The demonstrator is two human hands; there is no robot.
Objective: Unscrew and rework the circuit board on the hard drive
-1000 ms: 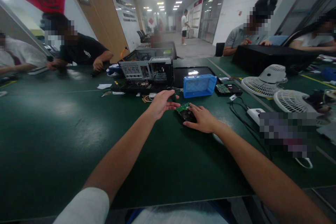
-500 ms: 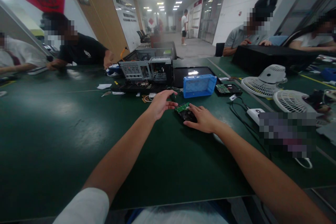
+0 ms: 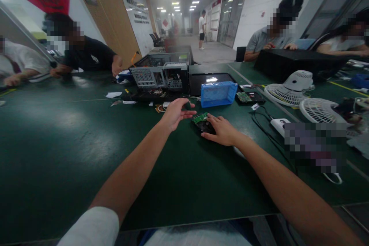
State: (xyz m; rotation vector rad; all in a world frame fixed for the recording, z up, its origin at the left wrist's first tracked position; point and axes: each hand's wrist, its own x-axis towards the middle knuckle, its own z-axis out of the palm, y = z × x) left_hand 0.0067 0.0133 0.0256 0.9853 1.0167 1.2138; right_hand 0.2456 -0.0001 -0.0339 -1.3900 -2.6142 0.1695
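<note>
A black hard drive [image 3: 204, 125] with a green circuit board along its far side lies tilted in angle on the dark green table [image 3: 138, 184]. My right hand [image 3: 220, 130] holds it from the right, thumb at the near edge and fingers over the far part. Just left of the drive, my left hand [image 3: 178, 114] hovers with curved fingers. A small dark rounded thing [image 3: 187, 105] shows between its thumb and fingers; its kind is unclear. The left fingertips are slightly apart from the drive.
Beyond my hands stand an open computer case [image 3: 161, 75] and a blue plastic bin [image 3: 218, 95]. A second drive [image 3: 250, 98] lies right of the bin. Farther right are white fan parts [image 3: 291, 88], a power strip [image 3: 280, 126] and its black cable. Several people sit around the table.
My left hand has shifted slightly left, and its fingertips are a little farther from the drive. My right hand stays on the drive. At far left, a co-worker's hand has come into sight.
</note>
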